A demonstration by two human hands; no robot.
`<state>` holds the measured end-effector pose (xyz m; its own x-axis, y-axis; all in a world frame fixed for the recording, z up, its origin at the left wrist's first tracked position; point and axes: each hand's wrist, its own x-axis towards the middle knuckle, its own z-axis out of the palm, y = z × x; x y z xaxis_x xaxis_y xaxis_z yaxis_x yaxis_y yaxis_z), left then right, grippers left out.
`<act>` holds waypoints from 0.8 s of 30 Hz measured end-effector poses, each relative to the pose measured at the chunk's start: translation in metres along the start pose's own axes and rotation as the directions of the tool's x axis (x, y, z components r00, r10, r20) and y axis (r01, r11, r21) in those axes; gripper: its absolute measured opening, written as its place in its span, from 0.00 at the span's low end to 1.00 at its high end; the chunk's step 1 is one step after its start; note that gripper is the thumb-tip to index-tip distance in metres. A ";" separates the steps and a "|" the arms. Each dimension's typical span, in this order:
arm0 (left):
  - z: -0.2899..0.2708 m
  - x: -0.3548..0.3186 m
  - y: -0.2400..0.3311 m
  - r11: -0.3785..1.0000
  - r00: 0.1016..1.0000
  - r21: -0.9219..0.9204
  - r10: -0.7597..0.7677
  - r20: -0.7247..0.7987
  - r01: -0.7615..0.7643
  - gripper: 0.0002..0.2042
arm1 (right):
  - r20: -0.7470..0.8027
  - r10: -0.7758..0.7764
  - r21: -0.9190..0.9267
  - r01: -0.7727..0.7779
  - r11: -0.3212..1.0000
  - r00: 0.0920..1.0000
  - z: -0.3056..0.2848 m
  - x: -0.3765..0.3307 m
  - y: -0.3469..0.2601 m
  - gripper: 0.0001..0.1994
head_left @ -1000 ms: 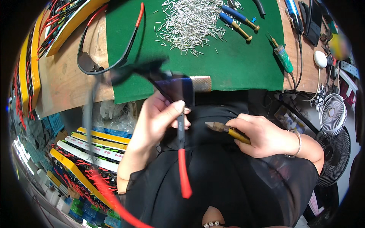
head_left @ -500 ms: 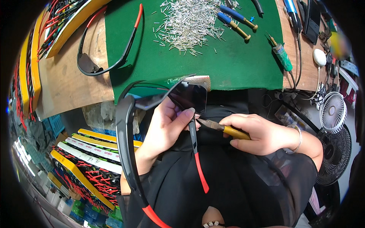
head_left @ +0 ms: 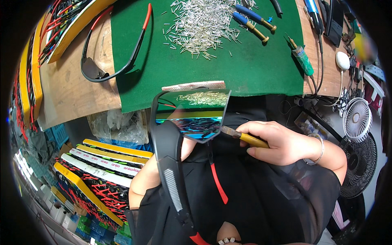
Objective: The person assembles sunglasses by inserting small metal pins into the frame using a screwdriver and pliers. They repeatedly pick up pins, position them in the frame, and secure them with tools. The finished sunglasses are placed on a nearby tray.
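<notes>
Yellow plastic of a small screwdriver (head_left: 247,139) handle fills the clenched right hand (head_left: 286,145) at centre right of the frame; its metal tip points left and touches the right edge of the mirrored lens (head_left: 196,116). The left hand (head_left: 185,149) is mostly hidden behind that lens, grasping the sports glasses (head_left: 175,134) from beneath, over the lap at mid-frame just below the worktop edge.

To do this well, I judge the tip should sit square in the hinge corner, with the left hand pinching close to that spot so the frame cannot twist and the blade cannot skid across the lens coating.

Long axis of the glasses: the lens runs left to right, while the black temple arm (head_left: 173,179) with its grey ribbed pad runs from the lens down toward the lower centre, ending in red. The other temple, thin and red-tipped (head_left: 216,183), points down and slightly right.

Farther up, the green mat (head_left: 253,69) on the wooden worktop (head_left: 69,94) carries a heap of small metal pins (head_left: 204,24), blue-handled screwdrivers (head_left: 251,20) and a second pair of glasses (head_left: 110,57) at upper left. Yellow trays of red-and-black frames (head_left: 98,175) stand at lower left.
</notes>
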<state>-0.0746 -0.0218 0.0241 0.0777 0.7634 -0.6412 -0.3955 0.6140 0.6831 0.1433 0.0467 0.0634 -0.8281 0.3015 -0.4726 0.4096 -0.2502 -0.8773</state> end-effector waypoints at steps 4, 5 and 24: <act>-0.003 0.001 -0.006 0.997 1.000 -0.078 -0.014 -0.007 0.014 0.11 | 0.038 0.079 0.049 -0.081 0.996 0.996 -0.003 0.001 -0.005 0.12; -0.005 0.002 -0.008 0.994 0.999 -0.108 -0.037 -0.020 0.034 0.11 | 0.052 0.109 0.071 -0.112 0.991 0.993 -0.004 0.001 -0.007 0.11; -0.012 0.012 0.011 0.790 0.850 -0.330 -0.429 0.305 0.517 0.07 | -0.107 -0.205 -0.440 0.139 0.887 0.973 0.006 -0.002 -0.002 0.20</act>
<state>-0.0890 -0.0084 0.0194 0.5150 0.4468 -0.7316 -0.5745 0.8133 0.0923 0.1418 0.0406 0.0670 -0.8485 0.4436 -0.2886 0.4169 0.2244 -0.8808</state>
